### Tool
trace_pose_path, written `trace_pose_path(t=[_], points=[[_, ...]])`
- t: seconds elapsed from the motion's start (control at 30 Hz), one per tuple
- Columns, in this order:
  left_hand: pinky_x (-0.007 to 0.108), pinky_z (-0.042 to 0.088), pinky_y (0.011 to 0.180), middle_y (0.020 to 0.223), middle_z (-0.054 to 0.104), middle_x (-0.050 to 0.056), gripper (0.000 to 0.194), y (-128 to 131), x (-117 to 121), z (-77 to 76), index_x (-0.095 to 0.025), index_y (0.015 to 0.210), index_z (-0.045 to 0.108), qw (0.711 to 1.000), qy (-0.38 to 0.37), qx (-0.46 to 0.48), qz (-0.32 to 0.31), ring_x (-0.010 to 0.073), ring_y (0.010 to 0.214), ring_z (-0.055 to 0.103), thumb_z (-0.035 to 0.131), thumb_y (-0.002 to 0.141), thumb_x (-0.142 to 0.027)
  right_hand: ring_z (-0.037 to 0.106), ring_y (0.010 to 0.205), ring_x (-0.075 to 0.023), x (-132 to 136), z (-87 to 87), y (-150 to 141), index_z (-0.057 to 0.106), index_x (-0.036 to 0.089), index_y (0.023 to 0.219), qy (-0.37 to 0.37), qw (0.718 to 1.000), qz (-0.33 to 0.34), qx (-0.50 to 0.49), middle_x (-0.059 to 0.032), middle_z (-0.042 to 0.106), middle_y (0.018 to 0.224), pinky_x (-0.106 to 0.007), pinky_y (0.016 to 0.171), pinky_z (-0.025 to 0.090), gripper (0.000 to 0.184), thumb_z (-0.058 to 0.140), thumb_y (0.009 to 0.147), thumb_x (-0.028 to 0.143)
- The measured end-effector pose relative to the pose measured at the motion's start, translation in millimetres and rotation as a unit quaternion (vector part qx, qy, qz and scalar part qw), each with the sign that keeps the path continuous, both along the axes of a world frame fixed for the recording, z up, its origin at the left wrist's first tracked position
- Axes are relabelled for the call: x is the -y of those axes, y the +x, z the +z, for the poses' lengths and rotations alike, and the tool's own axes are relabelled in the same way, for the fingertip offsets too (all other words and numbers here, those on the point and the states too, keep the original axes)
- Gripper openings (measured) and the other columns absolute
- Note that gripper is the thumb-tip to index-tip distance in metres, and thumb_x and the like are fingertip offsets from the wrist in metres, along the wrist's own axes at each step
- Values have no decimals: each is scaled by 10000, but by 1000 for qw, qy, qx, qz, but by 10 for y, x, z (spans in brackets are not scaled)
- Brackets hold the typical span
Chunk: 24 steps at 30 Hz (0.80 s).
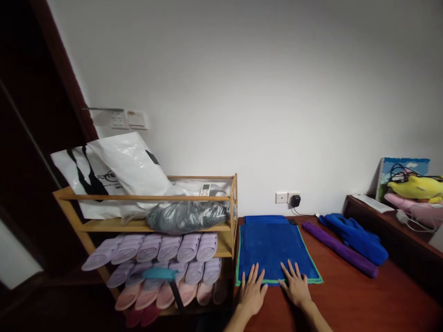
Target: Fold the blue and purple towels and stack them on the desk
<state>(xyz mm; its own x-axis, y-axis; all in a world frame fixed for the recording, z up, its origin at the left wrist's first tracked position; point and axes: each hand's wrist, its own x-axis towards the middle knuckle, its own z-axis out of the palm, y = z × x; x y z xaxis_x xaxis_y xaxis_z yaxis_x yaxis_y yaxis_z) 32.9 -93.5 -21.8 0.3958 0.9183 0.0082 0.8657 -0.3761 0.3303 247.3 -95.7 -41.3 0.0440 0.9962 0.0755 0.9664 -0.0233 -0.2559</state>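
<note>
A blue cloth (273,249) with green edging lies flat on the reddish-brown table (349,299), with more blue fabric showing at its far end. My left hand (253,293) rests palm down at its near edge, fingers spread. To the right, my right hand (296,285) lies on the same edge, also flat with fingers apart. Neither hand grips anything. Beside the cloth, a rolled purple cloth (341,249) lies slantwise, and a crumpled blue cloth (356,235) sits behind it.
At left, a wooden shoe rack (155,198) holds several slippers (148,249), a white bag (121,170), a grey plastic-wrapped bundle (188,216) and a remote (205,190). A black plug (295,201) sits in the wall socket. A raised shelf at right holds a yellow plush toy (417,188).
</note>
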Motion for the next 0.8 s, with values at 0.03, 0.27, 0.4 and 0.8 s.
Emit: trace_pose_path(t=[0.03,0.27,0.4,0.8], points=[[554,128,1128,1535,105,-13,517,4,12,-2,-353,1421,199,1000,7,-2,5,217,1407,80,255,921,-473,156,1395,-327,-1,3,31,313,379,1385,-5,1000,8,-12,-29,257,1512,-610,1026,257,616,341,824,631],[540,213,1123,1520,182,-15,495,-14,140,-123,-344,1422,183,992,125,2,21,234,1392,188,285,938,-345,391,1306,-206,-121,53,987,475,347,1290,8,994,-45,-98,-8,422,1436,-461,1027,333,526,276,851,556],[532,244,1116,1506,215,-28,521,-48,33,-282,-379,1414,171,989,145,8,16,242,1375,245,336,923,-320,315,1343,-295,-290,106,1924,415,177,1344,39,981,-180,-56,-148,313,1482,-599,991,292,621,257,816,465],[530,300,1092,1502,216,-19,526,-83,-44,-410,-382,1427,126,986,167,-19,2,238,1357,291,303,932,-373,486,1170,-340,-50,-478,2916,538,184,1248,0,960,-247,128,-173,546,1270,-616,920,317,600,245,802,457]])
